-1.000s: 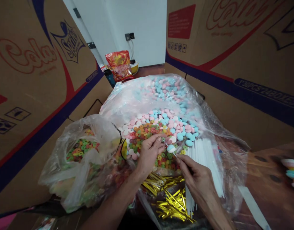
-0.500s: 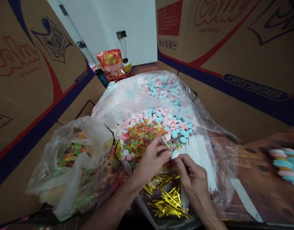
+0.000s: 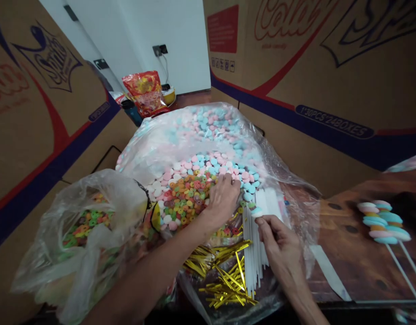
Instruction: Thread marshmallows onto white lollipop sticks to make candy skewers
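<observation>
My right hand (image 3: 282, 243) pinches a blue-and-white disc marshmallow (image 3: 256, 212) between thumb and finger, above a bundle of white sticks (image 3: 253, 253). A green ring gummy (image 3: 251, 205) shows just above that marshmallow. Over the candy pile, my left hand (image 3: 225, 194) reaches in with its fingers curled down; its fingertips are hidden, so what they hold I cannot make out. Around it lie pink, blue and white marshmallows (image 3: 184, 167) and a heap of coloured ring gummies (image 3: 189, 192). Gold twist ties (image 3: 228, 275) lie nearer me, below both hands.
A clear bag (image 3: 89, 253) of ring gummies stands at left. Two candy skewers (image 3: 384, 221) lie at right on the wooden table (image 3: 343, 216), near a flat white strip (image 3: 329, 273). Large printed cartons (image 3: 306, 90) wall both sides. A red snack bag (image 3: 145, 92) stands behind.
My left hand has left the right hand and moved forward to the pile. The white stick it held is no longer visible in it. The view has turned right, showing more of the skewers.
</observation>
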A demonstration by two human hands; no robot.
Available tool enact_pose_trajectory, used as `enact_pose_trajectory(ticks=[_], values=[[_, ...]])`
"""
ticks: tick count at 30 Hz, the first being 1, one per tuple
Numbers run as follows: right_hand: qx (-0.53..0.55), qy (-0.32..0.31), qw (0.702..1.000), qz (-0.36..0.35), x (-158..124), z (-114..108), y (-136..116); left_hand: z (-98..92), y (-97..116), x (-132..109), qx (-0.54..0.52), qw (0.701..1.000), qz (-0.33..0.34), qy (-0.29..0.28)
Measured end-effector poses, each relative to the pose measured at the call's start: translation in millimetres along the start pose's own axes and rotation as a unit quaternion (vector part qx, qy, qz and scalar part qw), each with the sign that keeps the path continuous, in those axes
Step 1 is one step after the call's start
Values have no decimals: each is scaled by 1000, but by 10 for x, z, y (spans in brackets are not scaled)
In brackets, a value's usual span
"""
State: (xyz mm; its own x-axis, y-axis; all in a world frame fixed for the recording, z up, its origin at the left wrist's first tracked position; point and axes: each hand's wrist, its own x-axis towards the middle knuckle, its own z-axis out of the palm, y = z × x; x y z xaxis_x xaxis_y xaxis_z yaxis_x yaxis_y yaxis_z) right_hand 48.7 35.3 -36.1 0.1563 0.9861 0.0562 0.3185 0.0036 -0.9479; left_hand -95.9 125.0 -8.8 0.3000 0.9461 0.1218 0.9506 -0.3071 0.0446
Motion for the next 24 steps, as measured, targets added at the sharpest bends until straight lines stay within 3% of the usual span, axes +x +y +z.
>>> enact_pose_trajectory(ticks=[6, 12, 14, 19, 21, 24], values=[[-4, -16, 1000, -2, -9, 5, -18, 7, -174, -120, -200, 975, -22, 95], [-15, -32, 999, -25, -60, 41, 16, 2, -253, -312, -356, 921, -94, 127], [-9, -38, 999, -34, -74, 45, -7, -14, -264, -360, -425, 890, -111, 123], [-11, -59, 996, -73, -113, 47, -90, -121, -317, -437, -628, 760, -154, 65], [-19, -71, 993, -96, -127, 61, -121, -150, -326, -462, -652, 740, -148, 73], [-39, -80, 988, -123, -139, 91, -153, -121, -328, -493, -648, 743, -135, 100]])
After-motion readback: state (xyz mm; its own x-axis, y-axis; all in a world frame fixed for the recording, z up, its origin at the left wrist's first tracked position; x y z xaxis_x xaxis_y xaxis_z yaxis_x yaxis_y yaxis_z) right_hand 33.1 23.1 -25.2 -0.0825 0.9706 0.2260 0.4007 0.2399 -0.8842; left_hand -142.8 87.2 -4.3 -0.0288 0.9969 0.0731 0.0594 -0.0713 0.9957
